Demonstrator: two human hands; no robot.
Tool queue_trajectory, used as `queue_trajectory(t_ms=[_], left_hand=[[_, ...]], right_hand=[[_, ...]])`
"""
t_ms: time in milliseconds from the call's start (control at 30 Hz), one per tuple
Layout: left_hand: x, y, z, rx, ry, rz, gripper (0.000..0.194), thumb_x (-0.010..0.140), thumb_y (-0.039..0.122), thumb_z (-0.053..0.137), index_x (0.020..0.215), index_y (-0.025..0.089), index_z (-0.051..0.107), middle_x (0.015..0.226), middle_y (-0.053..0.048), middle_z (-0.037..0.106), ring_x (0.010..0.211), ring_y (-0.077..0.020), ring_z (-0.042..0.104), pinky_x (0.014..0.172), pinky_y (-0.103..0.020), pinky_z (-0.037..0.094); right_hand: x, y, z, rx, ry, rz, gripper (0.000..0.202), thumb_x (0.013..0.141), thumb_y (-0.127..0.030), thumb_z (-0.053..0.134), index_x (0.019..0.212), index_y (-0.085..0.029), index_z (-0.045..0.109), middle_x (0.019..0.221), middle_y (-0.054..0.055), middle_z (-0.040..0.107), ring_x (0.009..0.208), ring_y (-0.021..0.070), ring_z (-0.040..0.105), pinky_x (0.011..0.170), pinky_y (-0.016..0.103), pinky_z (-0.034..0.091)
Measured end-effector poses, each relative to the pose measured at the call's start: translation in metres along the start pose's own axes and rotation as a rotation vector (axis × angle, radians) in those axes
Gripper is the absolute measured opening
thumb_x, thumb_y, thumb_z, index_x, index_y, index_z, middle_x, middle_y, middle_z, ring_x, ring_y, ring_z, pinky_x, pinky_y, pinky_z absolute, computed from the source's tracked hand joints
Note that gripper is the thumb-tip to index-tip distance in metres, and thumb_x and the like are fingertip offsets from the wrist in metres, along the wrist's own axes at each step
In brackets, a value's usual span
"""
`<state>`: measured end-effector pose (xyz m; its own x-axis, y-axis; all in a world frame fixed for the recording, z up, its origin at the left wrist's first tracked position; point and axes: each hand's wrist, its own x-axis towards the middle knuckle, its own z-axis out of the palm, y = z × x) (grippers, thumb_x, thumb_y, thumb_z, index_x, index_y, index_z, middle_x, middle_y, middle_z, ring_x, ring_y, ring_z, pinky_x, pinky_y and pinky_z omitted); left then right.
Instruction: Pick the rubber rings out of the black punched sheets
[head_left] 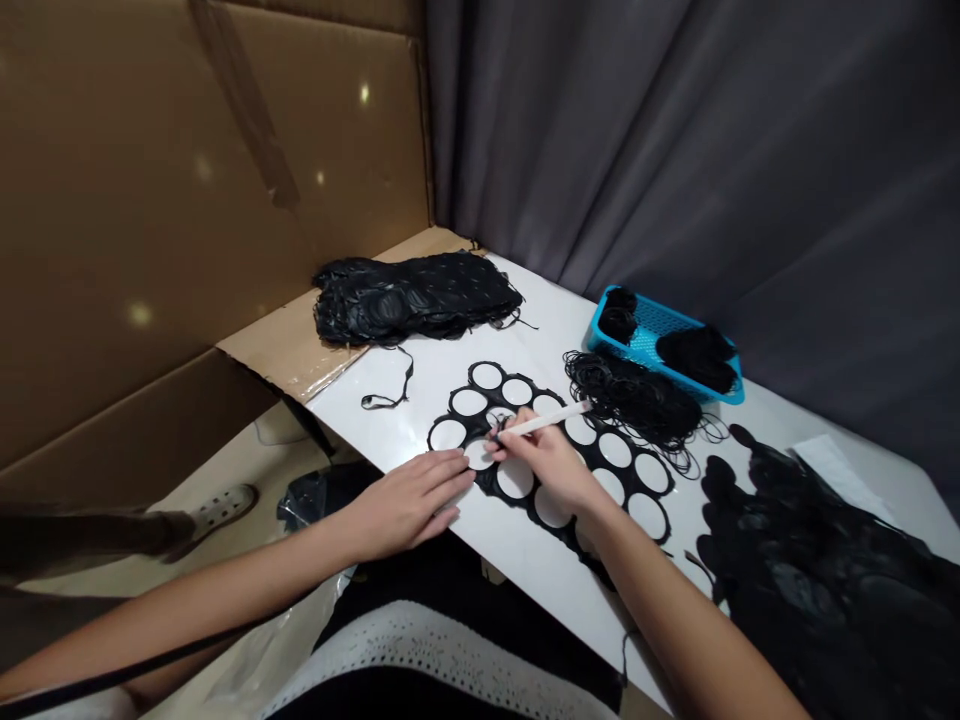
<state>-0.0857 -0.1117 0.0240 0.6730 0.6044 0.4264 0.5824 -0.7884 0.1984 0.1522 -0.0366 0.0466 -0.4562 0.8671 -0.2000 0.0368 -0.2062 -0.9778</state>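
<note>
White pen-like tool (551, 417) over black holed sheet (475, 426)

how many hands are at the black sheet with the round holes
2: the left hand, fingertips at the near-left edge of the black sheet, and the right hand, holding a white pen-like tool over it. No others show.
</note>
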Motion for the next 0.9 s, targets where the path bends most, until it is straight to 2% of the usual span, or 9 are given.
queue_trajectory(t_ms=[67,167,400,567,767,833,900], left_hand=[[-0.002,0.005,0.011,0.035,-0.033,-0.039,0.040,0.101,0.029,0.049,0.136,0.008,0.051,0.137,-0.018,0.055,0.131,-0.0308,0.049,0.105,-0.047,0.049],[-0.007,0.006,0.018,0.047,-0.008,-0.065,0.039,0.100,0.027,0.050,0.136,0.010,0.052,0.135,-0.018,0.056,0.133,-0.0301,0.048,0.107,-0.047,0.048],[-0.006,0.005,0.017,0.047,0.030,-0.061,0.033,0.098,0.020,0.051,0.129,0.010,0.057,0.126,-0.017,0.060,0.130,-0.0300,0.050,0.106,-0.045,0.048],[-0.005,0.005,0.018,0.030,0.035,-0.054,0.035,0.098,0.020,0.051,0.131,0.011,0.056,0.123,-0.016,0.061,0.130,-0.0286,0.049,0.106,-0.044,0.048],[0.002,-0.003,0.017,0.034,0.057,-0.006,0.030,0.095,0.017,0.054,0.124,0.011,0.059,0.116,-0.014,0.063,0.119,-0.0263,0.055,0.106,-0.045,0.047],[0.002,-0.006,0.019,0.035,0.083,0.010,0.029,0.094,0.015,0.054,0.122,0.013,0.060,0.113,-0.012,0.064,0.115,-0.0238,0.057,0.109,-0.045,0.045],[0.001,-0.009,0.022,0.053,0.114,0.027,0.028,0.093,0.015,0.055,0.120,0.013,0.061,0.110,-0.011,0.065,0.112,-0.0226,0.059,0.109,-0.043,0.046]], right_hand=[[-0.010,0.009,0.006,-0.203,-0.067,-0.042,0.026,0.092,-0.039,0.059,0.083,-0.018,0.047,0.092,0.003,0.062,0.087,0.0155,0.061,0.084,0.031,0.049],[-0.016,0.017,0.011,-0.425,-0.062,-0.124,0.022,0.095,-0.035,0.053,0.081,-0.019,0.048,0.088,0.002,0.057,0.086,0.0167,0.055,0.081,0.031,0.044],[-0.016,0.017,0.015,-0.494,-0.065,-0.197,0.025,0.097,-0.032,0.051,0.076,-0.020,0.043,0.082,0.001,0.051,0.085,0.0172,0.052,0.080,0.031,0.039],[-0.017,0.018,0.015,-0.570,-0.069,-0.277,0.023,0.098,-0.029,0.050,0.078,-0.019,0.043,0.087,0.003,0.053,0.087,0.0173,0.053,0.080,0.030,0.040],[-0.023,0.019,0.024,-0.899,-0.137,-0.507,0.011,0.096,-0.017,0.043,0.087,-0.021,0.049,0.093,0.007,0.059,0.088,0.0212,0.053,0.077,0.033,0.043],[-0.018,0.014,0.018,-0.952,-0.051,-0.535,0.012,0.094,-0.016,0.042,0.089,-0.021,0.053,0.095,0.007,0.062,0.090,0.0228,0.055,0.079,0.034,0.044],[-0.007,0.004,0.000,-0.948,0.151,-0.529,0.016,0.097,-0.021,0.039,0.089,-0.020,0.053,0.096,0.010,0.063,0.092,0.0243,0.056,0.082,0.036,0.044]])
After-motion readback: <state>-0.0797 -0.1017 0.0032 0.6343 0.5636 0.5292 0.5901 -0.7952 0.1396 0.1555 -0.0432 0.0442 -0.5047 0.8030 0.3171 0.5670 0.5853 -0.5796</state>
